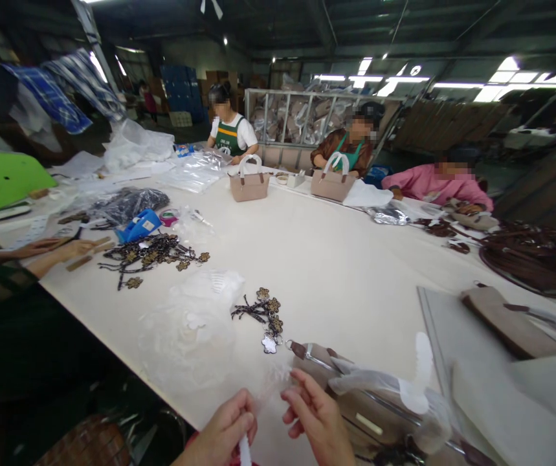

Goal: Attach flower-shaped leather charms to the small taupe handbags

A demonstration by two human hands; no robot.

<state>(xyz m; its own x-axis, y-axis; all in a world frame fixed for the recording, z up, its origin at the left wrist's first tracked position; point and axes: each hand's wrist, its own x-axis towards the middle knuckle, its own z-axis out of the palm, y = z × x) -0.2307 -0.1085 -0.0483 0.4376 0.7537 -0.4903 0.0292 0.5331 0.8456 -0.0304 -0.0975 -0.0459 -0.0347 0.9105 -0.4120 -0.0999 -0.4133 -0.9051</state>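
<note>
Plastic film [268,382] is pinched between left hand [224,432] and right hand [317,421], beside a bag [355,401] on the worktop [336,259].

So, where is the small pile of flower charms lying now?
In the head view, the small pile of flower charms lies on the white table, just ahead of both hands, left of the taupe bag.

Head view, near table edge [161,395]: both hands bare, no gloves, rings or watch visible. Left hand [224,433] shows short, unpainted nails. Right hand [319,424] likewise plain. A sliver of red fabric shows below the left wrist; sleeves otherwise out of frame.
</note>
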